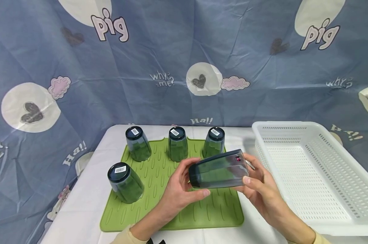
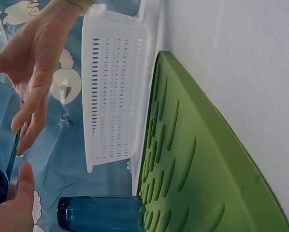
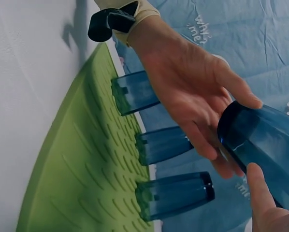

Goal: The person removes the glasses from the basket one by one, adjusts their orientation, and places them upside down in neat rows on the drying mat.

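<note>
A tinted clear drinking glass [image 1: 219, 171] is held tilted nearly on its side, above a green ridged mat [image 1: 155, 176]. My left hand [image 1: 179, 189] holds its dark base end between thumb and fingers. At the rim end, my right hand [image 1: 264, 189] grips the glass, thumb on the near side and fingers partly hidden behind. Three matching glasses stand upside down along the mat's far side: a left one [image 1: 138, 145], a middle one [image 1: 178, 145] and a right one [image 1: 214, 144]. Another upside-down glass [image 1: 126, 184] stands at the mat's left edge. Labels show on their bases.
To the right of the mat stands a white perforated plastic basket [image 1: 284, 124]. A white cloth [image 1: 80, 210] covers the table. Behind it hangs a blue printed curtain [image 1: 171, 44]. A black band [image 3: 113, 21] sits on the left wrist.
</note>
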Tool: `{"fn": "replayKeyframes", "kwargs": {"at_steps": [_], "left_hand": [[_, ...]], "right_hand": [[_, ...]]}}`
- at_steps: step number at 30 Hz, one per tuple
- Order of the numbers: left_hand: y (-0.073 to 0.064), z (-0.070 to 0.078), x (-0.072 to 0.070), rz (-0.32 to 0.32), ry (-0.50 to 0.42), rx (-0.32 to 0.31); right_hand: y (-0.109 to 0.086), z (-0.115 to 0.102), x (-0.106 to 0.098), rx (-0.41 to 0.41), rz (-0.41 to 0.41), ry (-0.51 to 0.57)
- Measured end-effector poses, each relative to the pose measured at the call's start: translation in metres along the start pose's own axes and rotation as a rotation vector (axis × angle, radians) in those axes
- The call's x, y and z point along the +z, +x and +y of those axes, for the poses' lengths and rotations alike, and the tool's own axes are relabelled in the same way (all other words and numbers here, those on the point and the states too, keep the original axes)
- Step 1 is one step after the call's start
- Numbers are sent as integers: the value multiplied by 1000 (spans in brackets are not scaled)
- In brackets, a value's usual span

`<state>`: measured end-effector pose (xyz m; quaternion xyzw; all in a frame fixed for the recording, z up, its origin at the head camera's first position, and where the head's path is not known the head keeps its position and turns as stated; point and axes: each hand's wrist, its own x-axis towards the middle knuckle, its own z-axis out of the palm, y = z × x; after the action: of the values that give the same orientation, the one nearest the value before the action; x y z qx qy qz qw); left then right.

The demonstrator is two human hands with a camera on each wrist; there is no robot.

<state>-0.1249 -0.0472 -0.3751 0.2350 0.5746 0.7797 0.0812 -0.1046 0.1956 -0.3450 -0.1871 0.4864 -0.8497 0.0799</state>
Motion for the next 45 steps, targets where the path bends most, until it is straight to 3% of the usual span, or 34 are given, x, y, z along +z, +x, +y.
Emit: {"fn": "replayKeyframes", "kwargs": {"at_steps": [13,28,39,45], "left_hand": [[-3,-4,-4,8,-7,11],[-5,-7,-10,-20,-64,92],[-5,3,-21,33,49,37],[-7,9,-25,31,74,42]], "right_hand": [[-1,12,0,40,-23,44],[-2,15,-3,59,-41,-9],[-2,13,-9,154,-28,-129],[-1,13,-11,136,-67,-199]]}}
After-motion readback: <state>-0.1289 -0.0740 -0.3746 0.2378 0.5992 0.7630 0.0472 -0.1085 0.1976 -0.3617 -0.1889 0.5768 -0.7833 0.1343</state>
